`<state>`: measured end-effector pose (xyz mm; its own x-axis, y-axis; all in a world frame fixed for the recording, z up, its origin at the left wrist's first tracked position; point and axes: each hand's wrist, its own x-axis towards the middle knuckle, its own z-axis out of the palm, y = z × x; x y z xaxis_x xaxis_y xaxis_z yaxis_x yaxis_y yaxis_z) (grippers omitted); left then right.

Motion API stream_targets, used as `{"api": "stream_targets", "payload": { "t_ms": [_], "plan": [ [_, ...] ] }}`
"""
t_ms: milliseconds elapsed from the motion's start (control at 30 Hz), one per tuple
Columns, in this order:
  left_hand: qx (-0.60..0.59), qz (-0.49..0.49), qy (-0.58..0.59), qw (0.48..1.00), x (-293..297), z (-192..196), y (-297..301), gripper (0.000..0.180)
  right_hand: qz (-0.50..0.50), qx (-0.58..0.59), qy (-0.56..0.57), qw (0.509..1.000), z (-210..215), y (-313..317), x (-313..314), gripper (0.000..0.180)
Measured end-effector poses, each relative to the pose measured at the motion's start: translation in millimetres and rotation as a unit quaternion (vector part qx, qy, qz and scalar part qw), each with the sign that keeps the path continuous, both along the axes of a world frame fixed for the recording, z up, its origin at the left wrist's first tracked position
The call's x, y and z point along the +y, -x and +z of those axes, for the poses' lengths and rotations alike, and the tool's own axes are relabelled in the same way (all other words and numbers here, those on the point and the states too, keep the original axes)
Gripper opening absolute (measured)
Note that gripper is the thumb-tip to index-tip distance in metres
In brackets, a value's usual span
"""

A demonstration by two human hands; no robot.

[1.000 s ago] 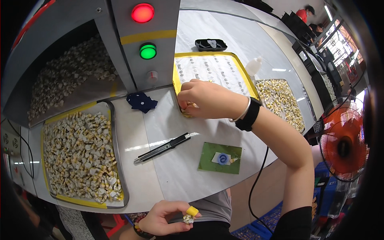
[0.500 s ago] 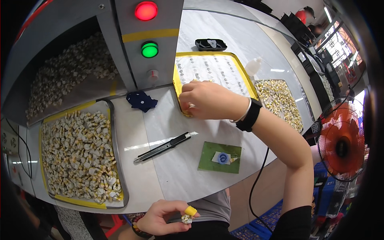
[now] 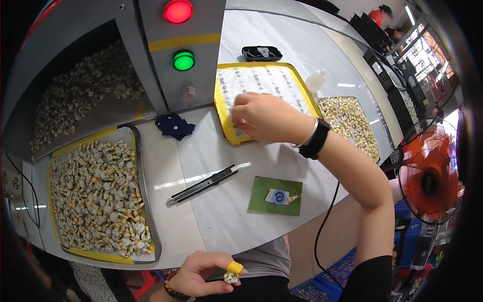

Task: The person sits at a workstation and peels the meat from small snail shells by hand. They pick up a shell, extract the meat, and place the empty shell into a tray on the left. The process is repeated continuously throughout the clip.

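Note:
My left hand (image 3: 201, 274) is low at the table's front edge, its index finger and thumb closed on a small white-and-yellow piece (image 3: 231, 278). A yellow wrap covers that index fingertip. My right hand (image 3: 269, 117), with a black band on its wrist, hangs over the near left part of a yellow-edged tray (image 3: 220, 104) lined with printed white paper. Its fingers curl downward and are smeared by motion; whether they hold anything is hidden. To the left, another tray (image 3: 142, 191) bears a heap of small white-and-yellow pieces (image 3: 98, 196).
A cutter knife (image 3: 204, 185) and a green square plate (image 3: 261, 204) with a blue ring lie mid-table. Beyond are a dark blue cloth (image 3: 174, 126), a black case (image 3: 261, 53), a white bottle (image 3: 316, 80) and a tray of yellowish pieces (image 3: 349, 123). A grey machine (image 3: 186, 25) stands far left.
My right hand has shifted slightly up and away from the tray's near left corner. My left hand stays in place with the small piece. The whole view has shifted slightly.

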<state>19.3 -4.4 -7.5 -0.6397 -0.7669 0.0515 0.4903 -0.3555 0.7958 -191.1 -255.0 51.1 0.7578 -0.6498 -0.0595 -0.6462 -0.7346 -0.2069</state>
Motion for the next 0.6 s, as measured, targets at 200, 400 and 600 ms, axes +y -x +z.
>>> {"api": "stream_targets", "payload": {
  "t_ms": [200, 400, 600],
  "plan": [
    [-0.006, 0.030, -0.106, 0.994, 7.1, 3.0, 1.5, 0.034, -0.014, -0.131, 0.026, 0.991, 0.7, 30.4, -21.6, 0.027],
    [0.118, 0.079, -0.074, 0.987, 0.7, 0.8, 7.8, 0.033, -0.033, -0.072, -0.011, 0.997, -15.0, 35.8, -18.9, 0.033],
    [0.053, 0.067, -0.126, 0.988, 11.1, -9.0, 5.2, 0.033, -0.057, -0.097, 0.003, 0.994, 3.7, 49.8, -16.0, 0.039]
  ]
}}
